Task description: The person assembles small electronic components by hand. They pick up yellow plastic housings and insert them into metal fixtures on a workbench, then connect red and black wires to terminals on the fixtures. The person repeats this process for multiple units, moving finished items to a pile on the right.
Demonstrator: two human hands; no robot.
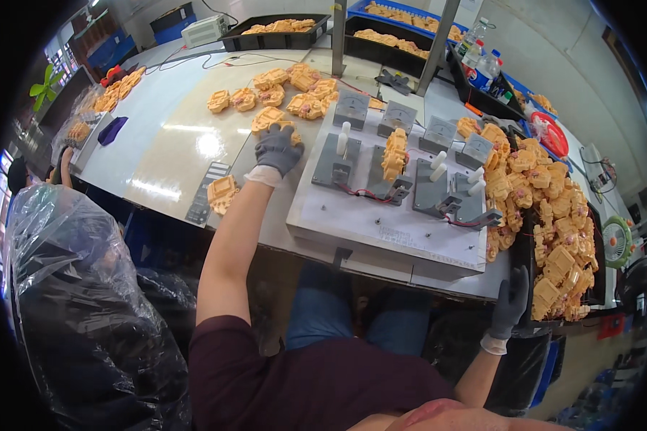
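Observation:
My left hand (278, 149), in a grey glove, reaches over the tabletop with its fingers closed over the near side of an orange plastic housing (268, 118). That housing sits at the near end of a loose group of similar housings (305, 106). Low at the right, my gloved right hand (510, 305) hangs by the table edge, fingers stretched out and holding nothing visible. Between my hands stands a white test box (388, 233) with grey clamp fixtures (336, 159) and several dial meters (397, 117). One orange housing (395, 154) stands upright in a fixture.
Orange housings with pinkish wires (564, 244) heap over a black tray at the right. A single housing (223, 194) lies near the front edge by a grey strip (207, 192). Metal posts (438, 47), black trays (274, 32) and bottles (485, 70) stand behind. Plastic film covers a chair (86, 287) at left.

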